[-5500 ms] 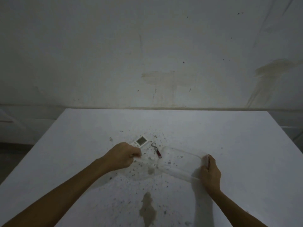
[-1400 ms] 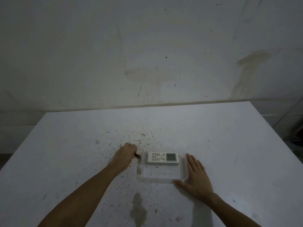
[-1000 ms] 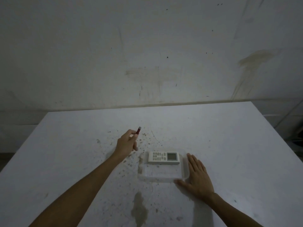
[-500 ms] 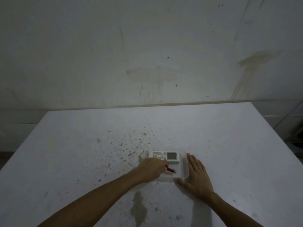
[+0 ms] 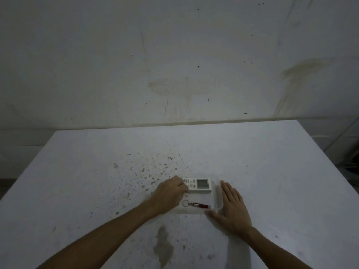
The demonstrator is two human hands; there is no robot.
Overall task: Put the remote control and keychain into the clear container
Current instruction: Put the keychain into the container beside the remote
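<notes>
The clear container (image 5: 218, 197) sits on the white table. The white remote control (image 5: 200, 185) lies inside along its far side, screen to the right. The keychain (image 5: 196, 205), a metal ring with a dark red fob, lies inside along the near side. My left hand (image 5: 171, 194) hovers over the container's left end with loosely curled fingers, its tips at the remote's left end and nothing in its grip. My right hand (image 5: 232, 209) lies flat and open on the table, against the container's right wall.
The white table (image 5: 272, 171) is speckled with brown spots left of the container and has a brown stain (image 5: 163, 245) near the front. A stained wall stands behind its far edge. The table's left and right edges are in view.
My left hand picked the keychain up off the table, carried it right over the container and let it go; it now lies inside. The right hand has stayed put.
</notes>
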